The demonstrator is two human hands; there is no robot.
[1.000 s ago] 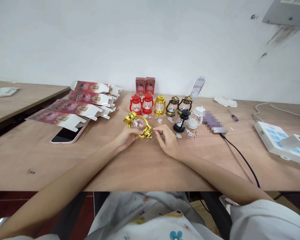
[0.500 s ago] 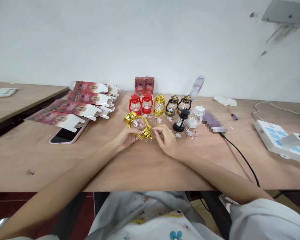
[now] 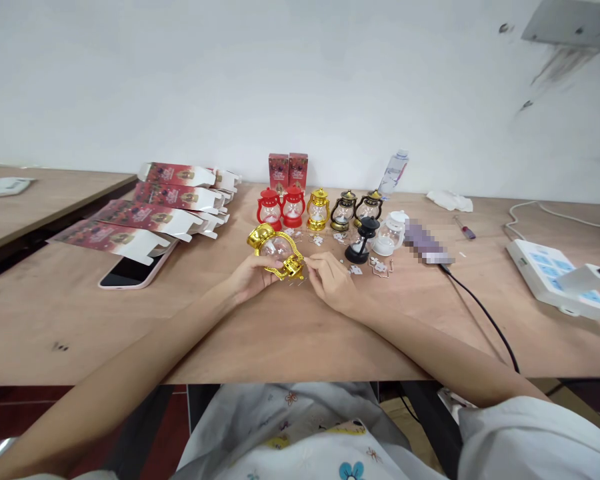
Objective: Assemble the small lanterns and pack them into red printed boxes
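My left hand (image 3: 250, 275) grips a small gold toy lantern (image 3: 276, 249) with a clear globe, tilted on its side just above the wooden table (image 3: 280, 333). My right hand (image 3: 333, 280) is closed in a pinch right beside the lantern's gold top end, touching it; what the fingertips hold is too small to make out. Behind my hands stands a row of little lanterns: two red (image 3: 281, 208), one gold (image 3: 319, 209), two dark bronze (image 3: 356, 209), one black (image 3: 362, 240) and one white (image 3: 391, 235).
Flat red cartons (image 3: 150, 217) lie fanned at the left with a phone (image 3: 133, 267) beside them. Two upright red boxes (image 3: 288, 169) and a water bottle (image 3: 394, 173) stand at the back. A black cable (image 3: 480, 313) and a white power strip (image 3: 555, 277) lie to the right. Small loose parts (image 3: 375, 267) are scattered nearby.
My right hand has moved slightly left, closing the small gap to the lantern's top end. The left hand and lantern have barely shifted.
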